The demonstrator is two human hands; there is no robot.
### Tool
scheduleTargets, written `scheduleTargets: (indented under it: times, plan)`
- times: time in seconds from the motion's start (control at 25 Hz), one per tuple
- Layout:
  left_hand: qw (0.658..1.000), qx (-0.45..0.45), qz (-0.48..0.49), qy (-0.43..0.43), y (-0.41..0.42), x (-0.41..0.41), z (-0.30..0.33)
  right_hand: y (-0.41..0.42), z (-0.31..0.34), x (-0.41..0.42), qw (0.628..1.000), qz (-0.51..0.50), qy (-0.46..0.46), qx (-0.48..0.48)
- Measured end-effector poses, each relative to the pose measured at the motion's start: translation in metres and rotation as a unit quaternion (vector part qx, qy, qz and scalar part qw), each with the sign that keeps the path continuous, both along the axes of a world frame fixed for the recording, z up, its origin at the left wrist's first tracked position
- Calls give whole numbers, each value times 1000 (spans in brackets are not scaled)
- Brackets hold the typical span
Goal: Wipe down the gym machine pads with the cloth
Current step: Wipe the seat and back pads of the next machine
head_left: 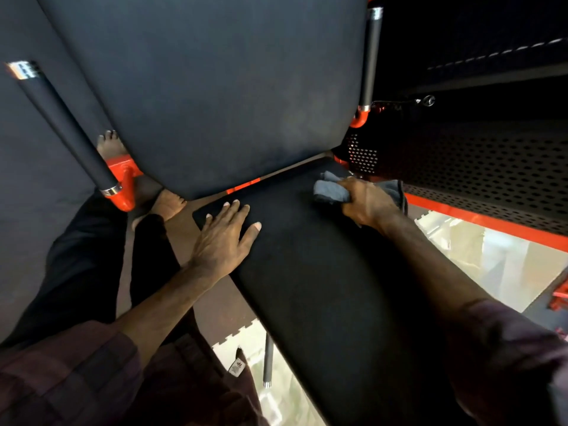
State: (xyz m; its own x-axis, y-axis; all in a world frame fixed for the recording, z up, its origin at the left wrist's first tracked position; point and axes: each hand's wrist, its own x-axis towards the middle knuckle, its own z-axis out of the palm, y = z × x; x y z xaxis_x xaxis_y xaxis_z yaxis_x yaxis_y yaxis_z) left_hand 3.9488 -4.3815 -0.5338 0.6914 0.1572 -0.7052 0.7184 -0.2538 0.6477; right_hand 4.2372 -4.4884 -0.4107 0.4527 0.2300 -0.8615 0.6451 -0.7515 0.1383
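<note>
The right hand (pixel 367 201) is closed in a fist around a bunched grey cloth (pixel 332 190), pressing it onto the far right corner of the black seat pad (pixel 322 281), close to the seam where the seat meets the backrest pad (pixel 215 96). Part of the cloth trails out behind the knuckles toward the right edge of the seat. The left hand (pixel 224 238) lies flat on the seat's far left corner with fingers spread wide and nothing in its grasp, its fingertips just short of the backrest's lower edge. A narrow gap with a strip of red frame (pixel 242 186) showing runs between the two pads. The broad middle and near part of the seat is bare. To the right, just beyond the seat's edge, stands a black perforated metal guard (pixel 476 176) with a red rail along its bottom; the cloth hand is near it. A black foam-covered handle (pixel 64 124) slants down on the left to a red bracket, and another handle (pixel 370 56) rises beside the backrest's right edge. The person's bare feet (pixel 167 204) stand on the floor left of the seat, below the backrest's corner. No containers are in view.
</note>
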Motion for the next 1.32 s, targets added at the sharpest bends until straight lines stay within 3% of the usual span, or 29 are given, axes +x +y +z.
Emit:
scheduleTargets:
  times: [0.08,0.28,0.48,0.68,0.84,1.04,1.08,1.24,1.32]
  plan:
    - [1000,-5,1,3,1,-2,0,15,-21,-8,1000,11,-7,4]
    - [1000,0,23,4,1,-8,-6,0,1,-15,985,54,158,40]
    - [999,-5,42,13,2,-11,-6,14,-39,11,1000,17,-2,-3]
    - [997,-7,72,15,0,-14,-9,13,-39,-26,982,82,164,47]
    - [995,-19,93,28,1,-16,-7,32,-55,-23,996,81,26,2]
    - [995,-23,96,29,4,-27,-12,20,-40,-46,957,106,258,81]
    - [994,-26,99,30,5,-30,-11,17,-37,-38,956,105,262,75]
    - [993,-27,110,31,8,-36,-11,46,-72,-63,983,129,119,47]
    - [993,-27,109,25,8,-38,-15,55,-76,-98,971,126,188,84]
